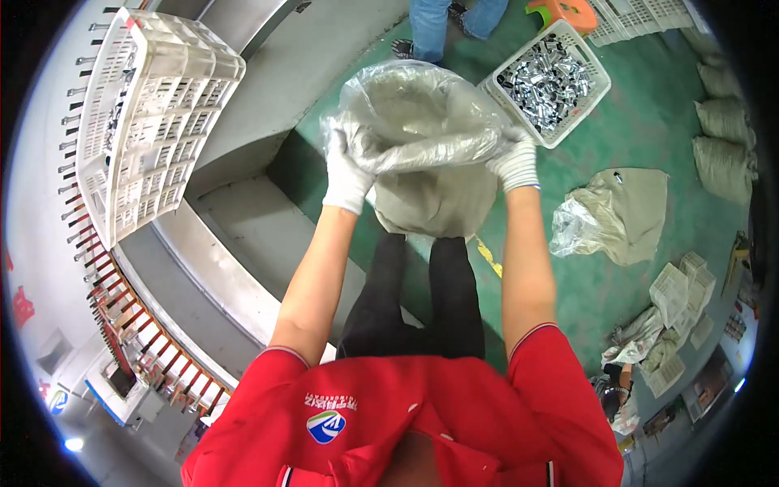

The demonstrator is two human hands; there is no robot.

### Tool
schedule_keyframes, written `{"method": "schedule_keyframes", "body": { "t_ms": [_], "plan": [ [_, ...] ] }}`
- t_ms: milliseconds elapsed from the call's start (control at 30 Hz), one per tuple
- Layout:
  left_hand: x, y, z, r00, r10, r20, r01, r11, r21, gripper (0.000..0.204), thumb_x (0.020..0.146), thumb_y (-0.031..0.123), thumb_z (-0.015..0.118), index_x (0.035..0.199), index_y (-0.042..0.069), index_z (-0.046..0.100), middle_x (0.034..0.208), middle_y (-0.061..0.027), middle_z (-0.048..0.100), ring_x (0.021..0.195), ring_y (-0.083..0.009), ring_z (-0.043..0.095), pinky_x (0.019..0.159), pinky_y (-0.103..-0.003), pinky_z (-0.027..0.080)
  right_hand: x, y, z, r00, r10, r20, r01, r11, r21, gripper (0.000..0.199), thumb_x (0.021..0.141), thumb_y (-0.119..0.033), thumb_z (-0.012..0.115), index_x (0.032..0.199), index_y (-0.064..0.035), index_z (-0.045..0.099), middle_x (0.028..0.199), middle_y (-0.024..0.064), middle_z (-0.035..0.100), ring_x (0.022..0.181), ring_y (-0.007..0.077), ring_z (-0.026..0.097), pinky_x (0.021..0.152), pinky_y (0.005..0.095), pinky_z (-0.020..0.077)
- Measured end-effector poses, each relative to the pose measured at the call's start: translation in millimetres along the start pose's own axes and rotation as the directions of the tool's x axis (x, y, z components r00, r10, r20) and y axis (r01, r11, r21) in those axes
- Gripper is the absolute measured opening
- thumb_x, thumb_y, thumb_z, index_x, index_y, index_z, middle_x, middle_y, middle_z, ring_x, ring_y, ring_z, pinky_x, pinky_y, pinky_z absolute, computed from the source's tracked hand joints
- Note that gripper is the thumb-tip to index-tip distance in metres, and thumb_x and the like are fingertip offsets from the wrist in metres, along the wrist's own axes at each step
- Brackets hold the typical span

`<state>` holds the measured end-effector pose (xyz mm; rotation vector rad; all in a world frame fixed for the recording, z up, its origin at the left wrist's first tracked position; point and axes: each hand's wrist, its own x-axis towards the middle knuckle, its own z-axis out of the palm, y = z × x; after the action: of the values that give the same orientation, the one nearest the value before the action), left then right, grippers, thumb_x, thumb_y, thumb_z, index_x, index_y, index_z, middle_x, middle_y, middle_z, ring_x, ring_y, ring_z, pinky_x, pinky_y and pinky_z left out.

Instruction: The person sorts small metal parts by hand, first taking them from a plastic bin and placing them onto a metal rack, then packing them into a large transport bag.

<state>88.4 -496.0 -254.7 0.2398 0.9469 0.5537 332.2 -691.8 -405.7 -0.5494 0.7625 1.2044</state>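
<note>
Left hand (349, 177) and right hand (514, 162) pinch opposite rim edges of the lined sack (430, 155), likely soft, slippery and best held by thick folds.

My left hand (347, 180), right hand (517, 164): some fingers hidden by plastic liner (430, 155). Person (428, 31) beyond, cut off above legs. Piece (618, 177) on flat sack (647, 215) too small to tell.

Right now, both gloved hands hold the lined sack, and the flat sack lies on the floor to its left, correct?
No, the head view shows the flat sack on the floor to the right of the lined sack, which the gloved left hand and right hand hold.
</note>
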Motion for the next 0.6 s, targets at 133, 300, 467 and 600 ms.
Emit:
{"method": "schedule_keyframes", "body": {
  "t_ms": [133,300,467,600],
  "plan": [
    [-0.2,2.1,40.5,0.998,-0.024,0.051,0.026,0.998,-0.054,0.076,0.108,0.064,0.039,0.159,0.008,0.041,0.162,-0.024,0.043,0.148,-0.0499,0.04,0.12,-0.069,0.036,-44.7,-37.1,34.2,0.999,0.032,0.016,-0.031,0.998,-0.051,0.045,0.096,-0.027,0.066,0.136,-0.0076,0.065,0.137,0.0144,0.069,0.122,0.0352,0.065,0.11,0.0527,0.0503],
    [-26.8,25.9,84.7,0.999,0.034,0.028,-0.032,0.998,-0.054,0.074,0.109,0.062,0.037,0.16,0.008,0.041,0.165,-0.0209,0.041,0.15,-0.0465,0.04,0.123,-0.066,0.034,-67.3,-51.5,31.3,0.964,-0.143,-0.225,0.132,0.989,-0.063,0.044,0.103,-0.03,0.061,0.142,-0.011,0.062,0.143,0.014,0.065,0.129,0.0361,0.061,0.116,0.0587,0.0453],
    [-22.8,41.3,80.4,0.995,0.005,0.098,0.006,0.993,-0.115,0.078,0.108,0.064,0.036,0.158,0.005,0.043,0.163,-0.0204,0.045,0.15,-0.0474,0.038,0.124,-0.065,0.032,-73.0,-50.7,52.0,0.887,-0.172,-0.429,0.146,0.985,-0.093,0.039,0.105,-0.021,0.051,0.14,-0.0061,0.061,0.145,0.0173,0.062,0.134,0.0409,0.058,0.117,0.0686,0.0396],
    [-10.6,48.3,94.1,0.994,0.072,0.087,-0.064,0.993,-0.099,0.075,0.108,0.063,0.036,0.157,0.007,0.044,0.16,-0.0179,0.049,0.146,-0.0479,0.043,0.121,-0.065,0.036,-67.2,-79.8,41.7,0.941,-0.226,-0.253,0.238,0.971,0.02,0.042,0.101,-0.015,0.049,0.139,0.0012,0.06,0.142,0.0255,0.062,0.13,0.0377,0.061,0.109,0.0566,0.0509]
  ]
}}
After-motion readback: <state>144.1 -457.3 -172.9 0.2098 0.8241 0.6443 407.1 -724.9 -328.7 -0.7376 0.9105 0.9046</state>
